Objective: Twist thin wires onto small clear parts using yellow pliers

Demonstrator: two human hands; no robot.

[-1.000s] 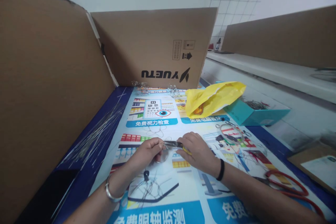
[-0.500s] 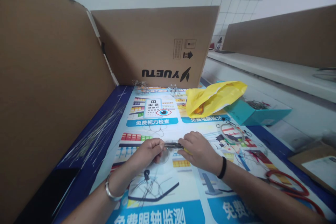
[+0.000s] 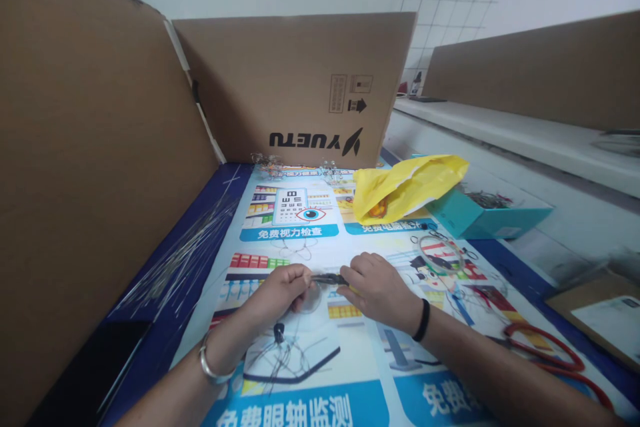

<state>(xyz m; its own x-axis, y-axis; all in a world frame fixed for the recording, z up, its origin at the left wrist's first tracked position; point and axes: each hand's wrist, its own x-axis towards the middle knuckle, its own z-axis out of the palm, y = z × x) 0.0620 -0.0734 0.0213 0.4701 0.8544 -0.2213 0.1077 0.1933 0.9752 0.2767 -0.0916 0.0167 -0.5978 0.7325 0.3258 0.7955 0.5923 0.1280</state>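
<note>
Pliers (image 3: 327, 278) Reach From One Hand To The Other

From my far-off seat, I see my right hand (image 3: 375, 287) closed around the pliers, with a bit of yellow handle peeking out under the fingers. The pliers lie between my two hands, and their nose points at my left hand (image 3: 285, 287). The fingers of my left hand are pinched together right at the tip. What they pinch is too small for me to tell. A see-through round shape (image 3: 313, 299) shows just below those fingers, but it is too blurry to name.

Nearer to me than my left hand, a bunch of thin dark strings (image 3: 287, 357) lies on the picture sheet (image 3: 350, 397). Off to the left of that hand, lots of thin shiny sticks (image 3: 183, 247) lie on the blue bench (image 3: 235, 187).

Past my right hand there is a yellow bag (image 3: 400, 190). It leans on a blue-green box (image 3: 493, 217) full of little dark bits. To the right of my right hand are a clear ring (image 3: 423, 259) and, nearer to me, some red loops (image 3: 575, 350).
</note>
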